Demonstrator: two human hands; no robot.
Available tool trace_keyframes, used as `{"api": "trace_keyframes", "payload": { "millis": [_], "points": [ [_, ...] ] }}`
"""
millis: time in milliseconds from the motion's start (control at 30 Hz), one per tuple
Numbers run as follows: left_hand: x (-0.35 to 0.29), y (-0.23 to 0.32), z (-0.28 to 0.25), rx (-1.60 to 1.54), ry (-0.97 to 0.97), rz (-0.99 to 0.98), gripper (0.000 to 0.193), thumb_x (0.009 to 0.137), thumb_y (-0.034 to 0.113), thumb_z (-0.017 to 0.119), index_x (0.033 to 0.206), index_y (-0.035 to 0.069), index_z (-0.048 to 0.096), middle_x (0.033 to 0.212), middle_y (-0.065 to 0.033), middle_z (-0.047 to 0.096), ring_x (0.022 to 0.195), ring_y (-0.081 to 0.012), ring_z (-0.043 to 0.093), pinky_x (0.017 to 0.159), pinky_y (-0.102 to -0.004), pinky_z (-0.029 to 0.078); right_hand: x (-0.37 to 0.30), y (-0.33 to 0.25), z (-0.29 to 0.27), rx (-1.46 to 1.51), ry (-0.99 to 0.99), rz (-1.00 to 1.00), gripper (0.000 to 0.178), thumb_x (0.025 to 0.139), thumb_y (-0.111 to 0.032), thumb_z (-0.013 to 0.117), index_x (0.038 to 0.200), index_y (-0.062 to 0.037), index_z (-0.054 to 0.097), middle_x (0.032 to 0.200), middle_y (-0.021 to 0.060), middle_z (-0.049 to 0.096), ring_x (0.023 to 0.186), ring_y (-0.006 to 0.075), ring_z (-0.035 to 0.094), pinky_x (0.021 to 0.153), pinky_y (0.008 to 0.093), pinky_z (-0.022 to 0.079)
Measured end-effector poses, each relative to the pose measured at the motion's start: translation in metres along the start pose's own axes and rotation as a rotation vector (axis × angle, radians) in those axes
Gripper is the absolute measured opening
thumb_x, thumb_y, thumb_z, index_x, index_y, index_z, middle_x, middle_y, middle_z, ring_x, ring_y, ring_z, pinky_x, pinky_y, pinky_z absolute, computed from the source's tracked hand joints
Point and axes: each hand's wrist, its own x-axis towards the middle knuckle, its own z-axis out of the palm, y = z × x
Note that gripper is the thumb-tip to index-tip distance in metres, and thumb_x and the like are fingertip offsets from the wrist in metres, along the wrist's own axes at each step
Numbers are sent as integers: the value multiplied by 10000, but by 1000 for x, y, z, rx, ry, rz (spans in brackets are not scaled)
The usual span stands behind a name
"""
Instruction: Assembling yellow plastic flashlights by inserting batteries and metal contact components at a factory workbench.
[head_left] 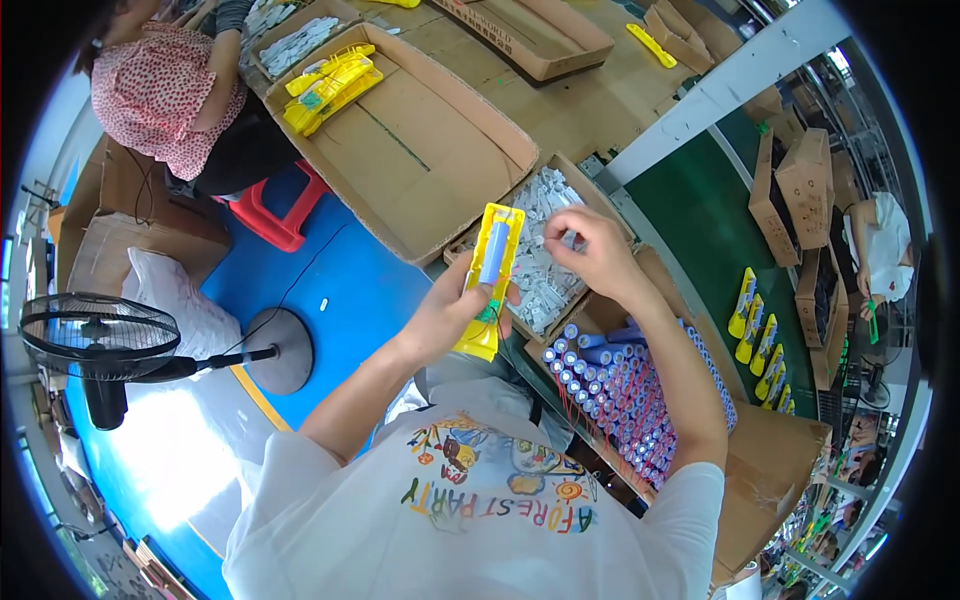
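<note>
In front of my chest, my left hand grips a yellow plastic housing, long and tilted, with its hollow side up. A blue cylindrical battery lies inside it, and a small green circuit board sits below the battery near my thumb. My right hand is just right of the housing, apart from it, its fingers pinched together. What they hold, if anything, is too small to make out. Beneath that hand is a cardboard box of small whitish plastic pieces.
Many blue batteries with red wires fill a carton under my right forearm. A shallow cardboard tray holds yellow housings. More housings line the green belt. A fan, red stool and seated person are left.
</note>
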Motion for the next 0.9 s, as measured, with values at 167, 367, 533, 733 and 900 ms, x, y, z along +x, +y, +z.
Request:
{"api": "trace_keyframes", "payload": {
  "millis": [167,367,533,733,900],
  "points": [
    [3,-15,3,3,-102,1,369,969,171,426,1295,40,312,1020,-123,573,726,-199,633,685,-325,514,-11,-11,-11,671,2,435,86,889,-46,625,960,-10,594,899,24,625,741,86,597,717,234,506],
    [6,-11,16,-122,-114,-64,367,924,149,439,1251,49,305,972,-125,564,692,-194,620,650,-321,511,-17,-20,-12,869,167,504,162,825,-11,706,964,-16,624,908,20,621,795,82,590,747,206,497],
    [6,-17,27,162,-117,-10,363,1011,275,427,1265,60,283,946,-102,568,666,-160,618,623,-295,508,-18,-41,-10,761,202,502,194,806,-5,726,971,-12,624,929,28,598,804,71,578,751,195,490],
    [2,-13,38,331,-137,27,329,1015,226,434,1265,49,313,799,-53,585,617,-113,612,583,-272,505,-23,-61,-25,684,316,594,382,780,-23,755,1100,-33,546,1008,44,532,668,25,546,587,156,472],
    [16,-8,44,375,-166,27,334,1018,232,417,1271,50,297,857,-66,587,645,-120,623,613,-274,509,-28,-58,-39,720,371,697,455,757,-42,775,1126,-37,510,991,54,535,660,25,542,574,164,462]
  ]
}}
